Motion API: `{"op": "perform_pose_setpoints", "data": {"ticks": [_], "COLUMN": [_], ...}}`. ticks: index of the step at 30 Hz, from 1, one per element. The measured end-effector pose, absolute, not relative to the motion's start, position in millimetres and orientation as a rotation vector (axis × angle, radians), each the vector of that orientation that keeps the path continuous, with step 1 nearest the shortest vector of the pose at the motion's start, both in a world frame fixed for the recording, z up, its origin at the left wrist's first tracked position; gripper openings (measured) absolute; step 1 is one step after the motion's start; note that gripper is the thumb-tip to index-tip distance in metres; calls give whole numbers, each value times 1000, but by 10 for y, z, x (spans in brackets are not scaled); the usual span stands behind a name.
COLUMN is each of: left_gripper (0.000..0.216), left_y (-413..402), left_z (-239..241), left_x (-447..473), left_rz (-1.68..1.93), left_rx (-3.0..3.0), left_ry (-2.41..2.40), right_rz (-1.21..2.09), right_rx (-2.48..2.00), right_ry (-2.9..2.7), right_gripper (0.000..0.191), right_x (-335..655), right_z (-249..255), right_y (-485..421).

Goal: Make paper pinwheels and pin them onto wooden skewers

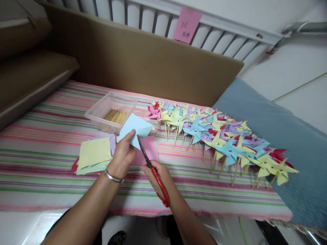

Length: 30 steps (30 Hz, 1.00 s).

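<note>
A light blue paper square [139, 126] is pinched between the thumb and fingers of my left hand [125, 149]. My right hand [157, 177] grips red-handled scissors [161, 187], whose dark blades reach the lower edge of the blue paper. Beneath the blue paper lies a pink sheet [145, 153] on the striped cloth. Left of my left hand is a loose stack of coloured paper squares [94, 153], with a pale yellow one on top.
A clear plastic box [98, 114] holds thin wooden sticks [117, 116]. Many finished paper pinwheels [195, 131] on sticks spread across the right of the striped cloth [51, 149]. A brown board [143, 58] stands behind, and brown cushions [33, 75] lie at the left.
</note>
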<state>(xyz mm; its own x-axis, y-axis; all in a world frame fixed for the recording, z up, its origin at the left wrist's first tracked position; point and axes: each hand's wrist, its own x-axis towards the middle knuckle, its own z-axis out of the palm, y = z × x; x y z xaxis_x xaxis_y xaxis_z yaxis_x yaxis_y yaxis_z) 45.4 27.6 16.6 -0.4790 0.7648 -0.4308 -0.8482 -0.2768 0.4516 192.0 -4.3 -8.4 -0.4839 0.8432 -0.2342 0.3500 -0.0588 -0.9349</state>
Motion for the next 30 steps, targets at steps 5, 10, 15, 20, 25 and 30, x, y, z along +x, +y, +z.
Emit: {"op": "perform_pose_setpoints", "data": {"ticks": [5, 10, 15, 20, 25, 30], "left_gripper": [30, 27, 28, 24, 20, 26], "left_y": [270, 262, 270, 283, 296, 290], "left_z": [168, 213, 215, 180, 144, 146], "left_x": [452, 461, 458, 449, 447, 455], "left_rz": [1923, 1920, 1925, 1907, 1904, 1926], "left_rx": [-158, -188, -178, -214, -219, -221], "left_ry": [771, 788, 782, 772, 742, 744], "right_rz": [1603, 1579, 1548, 1461, 1447, 1435], "right_rx": [-1257, -1252, -1269, -1289, -1261, -1253], "right_ry": [-1819, -1821, -1795, -1863, -1928, -1935], "right_gripper": [29, 27, 26, 26, 26, 26], "right_x": [1922, 1911, 1896, 1905, 1916, 1909], "right_z": [-78, -45, 3, -39, -58, -41], "right_y": [-27, -46, -87, -65, -38, -38]}}
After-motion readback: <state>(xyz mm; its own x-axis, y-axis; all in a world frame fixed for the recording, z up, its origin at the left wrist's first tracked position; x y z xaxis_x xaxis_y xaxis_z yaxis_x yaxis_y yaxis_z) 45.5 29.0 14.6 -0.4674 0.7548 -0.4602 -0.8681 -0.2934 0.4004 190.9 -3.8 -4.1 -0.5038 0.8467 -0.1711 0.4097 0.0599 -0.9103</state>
